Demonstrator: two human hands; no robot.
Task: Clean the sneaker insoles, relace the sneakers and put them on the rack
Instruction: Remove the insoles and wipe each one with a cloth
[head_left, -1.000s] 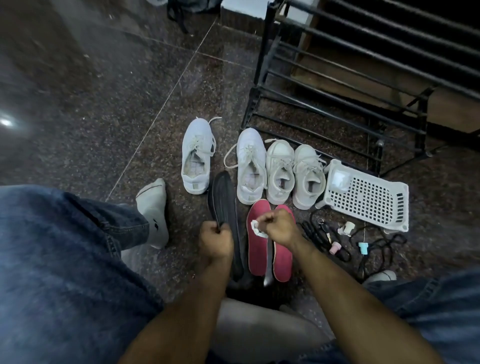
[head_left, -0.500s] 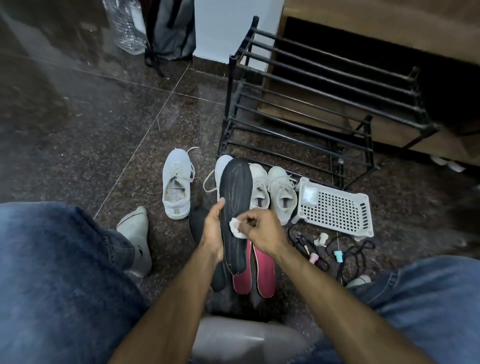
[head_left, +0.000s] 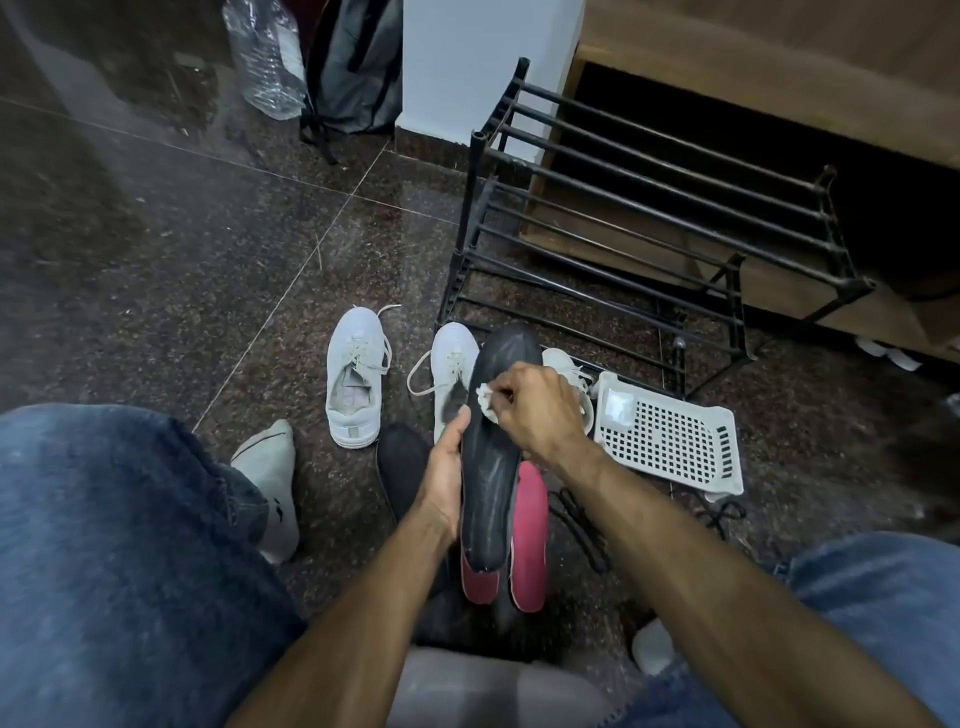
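A black insole (head_left: 491, 467) is held upright above the floor, just in front of the black rack (head_left: 649, 249), by the left hand (head_left: 441, 478), whose fingers are curled round its left edge. A white wipe (head_left: 484, 399) is pinched in the right hand (head_left: 535, 410) fingers and pressed against the insole's upper part. Two red insoles (head_left: 530, 545) lie beneath it, white sneakers (head_left: 356, 374) beside.

The sneakers (head_left: 356, 376) sit on the floor (head_left: 156, 270) before the rack (head_left: 649, 228). A basket (head_left: 670, 441) lies right of them, two insoles (head_left: 530, 545) nearer the person.
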